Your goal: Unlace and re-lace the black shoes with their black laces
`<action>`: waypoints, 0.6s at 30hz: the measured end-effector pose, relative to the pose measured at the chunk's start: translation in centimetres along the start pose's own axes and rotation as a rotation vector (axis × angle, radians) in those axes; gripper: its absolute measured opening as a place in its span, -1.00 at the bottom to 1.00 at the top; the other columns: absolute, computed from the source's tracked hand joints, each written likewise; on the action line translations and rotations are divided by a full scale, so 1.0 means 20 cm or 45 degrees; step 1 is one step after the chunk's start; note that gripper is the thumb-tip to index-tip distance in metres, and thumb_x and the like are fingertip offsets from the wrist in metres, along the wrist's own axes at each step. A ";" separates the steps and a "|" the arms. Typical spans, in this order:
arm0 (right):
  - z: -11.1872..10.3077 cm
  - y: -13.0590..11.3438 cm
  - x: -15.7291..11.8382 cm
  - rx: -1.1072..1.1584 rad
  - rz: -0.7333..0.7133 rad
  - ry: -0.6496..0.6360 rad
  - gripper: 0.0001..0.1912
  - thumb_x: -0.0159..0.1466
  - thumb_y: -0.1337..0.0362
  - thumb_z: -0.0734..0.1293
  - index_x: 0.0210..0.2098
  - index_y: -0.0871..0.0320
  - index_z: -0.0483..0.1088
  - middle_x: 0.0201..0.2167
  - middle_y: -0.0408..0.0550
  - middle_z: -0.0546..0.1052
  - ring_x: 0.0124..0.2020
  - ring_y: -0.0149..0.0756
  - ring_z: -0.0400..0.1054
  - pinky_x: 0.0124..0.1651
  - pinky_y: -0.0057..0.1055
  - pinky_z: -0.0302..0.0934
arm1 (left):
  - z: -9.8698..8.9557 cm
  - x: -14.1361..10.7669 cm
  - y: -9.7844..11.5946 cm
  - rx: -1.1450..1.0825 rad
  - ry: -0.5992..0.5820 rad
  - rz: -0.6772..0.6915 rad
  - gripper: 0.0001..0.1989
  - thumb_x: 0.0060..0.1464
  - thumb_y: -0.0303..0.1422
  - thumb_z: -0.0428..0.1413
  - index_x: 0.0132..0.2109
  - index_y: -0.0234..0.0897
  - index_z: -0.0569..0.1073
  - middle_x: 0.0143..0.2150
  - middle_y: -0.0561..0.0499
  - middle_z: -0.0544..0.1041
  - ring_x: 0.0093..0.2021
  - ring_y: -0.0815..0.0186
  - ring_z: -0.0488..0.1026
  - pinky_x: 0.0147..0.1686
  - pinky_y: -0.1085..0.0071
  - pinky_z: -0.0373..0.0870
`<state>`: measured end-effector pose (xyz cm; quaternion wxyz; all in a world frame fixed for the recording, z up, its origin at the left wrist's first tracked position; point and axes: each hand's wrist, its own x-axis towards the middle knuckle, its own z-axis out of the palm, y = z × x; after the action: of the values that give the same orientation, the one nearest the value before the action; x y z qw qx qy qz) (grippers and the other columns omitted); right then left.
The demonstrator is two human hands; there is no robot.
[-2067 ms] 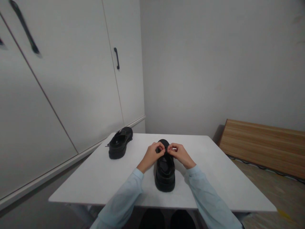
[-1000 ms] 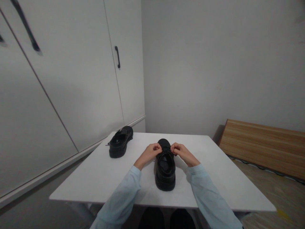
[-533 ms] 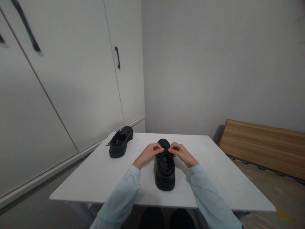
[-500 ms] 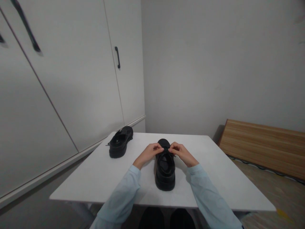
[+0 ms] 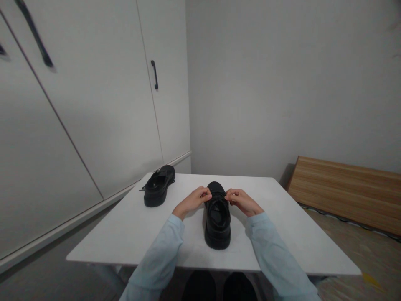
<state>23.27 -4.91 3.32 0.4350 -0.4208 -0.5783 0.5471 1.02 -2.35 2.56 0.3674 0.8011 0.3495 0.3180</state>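
Observation:
A black lace-up shoe (image 5: 217,234) stands on the white table in front of me, its toe pointing away and its heel toward me. My left hand (image 5: 196,198) is at the left side of the lacing, thumb and fingers pinched on a black shoelace. On the other side, my right hand (image 5: 241,200) pinches the lace too, just right of the shoe's tongue. The laces are dark against the dark shoe, so the shape of the knot or bow between my hands cannot be made out.
A second black shoe (image 5: 157,187) with loose lace ends sits at the table's far left corner. The white table (image 5: 282,242) reaches toward a grey wall. White cabinets (image 5: 94,104) line the left, and a wooden panel (image 5: 344,192) leans at the right.
My hands have moved apart, the right one outward to the right and the left slightly to the left, each still pinching. The shoe has stayed in place.

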 end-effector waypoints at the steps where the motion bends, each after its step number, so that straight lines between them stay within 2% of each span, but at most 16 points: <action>1: 0.00 0.00 0.00 -0.006 0.014 -0.001 -0.85 -0.12 0.27 0.40 -0.64 0.20 0.38 -0.58 -0.20 0.31 -0.49 -0.45 0.12 -0.44 -0.46 -0.06 | 0.00 0.00 0.00 0.006 -0.008 0.002 -0.70 0.12 -0.14 0.02 -0.37 -0.30 0.39 -0.36 0.04 0.24 -0.34 0.36 0.23 -0.26 0.40 0.17; 8: -0.03 0.01 0.00 -0.069 0.055 0.001 -0.83 -0.13 0.26 0.42 -0.65 0.20 0.37 -0.60 -0.23 0.32 -0.51 -0.47 0.13 -0.44 -0.47 -0.04 | -0.02 -0.01 -0.01 0.008 -0.045 0.000 -0.68 0.09 -0.10 0.05 -0.39 -0.28 0.40 -0.36 0.04 0.24 -0.32 0.35 0.23 -0.26 0.42 0.17; 18: -0.03 0.02 0.00 -0.085 0.113 -0.003 -0.87 -0.14 0.29 0.40 -0.64 0.20 0.36 -0.57 -0.22 0.36 -0.48 -0.45 0.18 -0.43 -0.48 0.01 | -0.04 0.00 -0.04 0.004 -0.084 -0.019 -0.72 0.09 -0.15 0.06 -0.38 -0.28 0.42 -0.36 0.05 0.22 -0.35 0.38 0.20 -0.27 0.45 0.17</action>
<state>23.93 -4.75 2.96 0.3955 -0.4597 -0.5774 0.5467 0.04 -1.69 2.25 0.3797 0.8091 0.3436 0.2883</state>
